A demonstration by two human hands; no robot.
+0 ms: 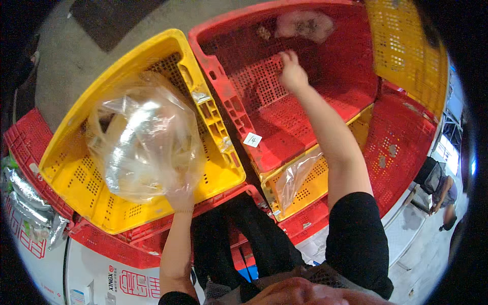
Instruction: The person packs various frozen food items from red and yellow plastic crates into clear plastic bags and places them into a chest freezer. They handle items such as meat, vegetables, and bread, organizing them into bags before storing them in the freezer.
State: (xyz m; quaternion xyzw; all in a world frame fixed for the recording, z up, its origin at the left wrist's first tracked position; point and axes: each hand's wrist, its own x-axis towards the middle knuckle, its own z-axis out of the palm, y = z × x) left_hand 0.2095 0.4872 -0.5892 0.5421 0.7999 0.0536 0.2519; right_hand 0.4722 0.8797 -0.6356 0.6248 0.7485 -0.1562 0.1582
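A large clear plastic bag (152,147) bulges up inside the yellow crate (117,223) on the left. My left hand (180,198) is closed on the near edge of this bag, its fingers partly hidden by the film. Bright glare keeps me from telling what, if anything, is inside the bag. Over the red crate (305,137), my right hand (294,75) reaches in with its fingers stretched out and nothing visible in them. A pale, flat, roundish patch (305,26) shows at that crate's far side.
A white square tag (252,140) sits on the red crate's near left corner. Below that crate, clear film (297,178) hangs over another yellow crate. Silver packets (30,198) lie at far left, white cartons (91,274) at lower left. A person (446,195) is at far right.
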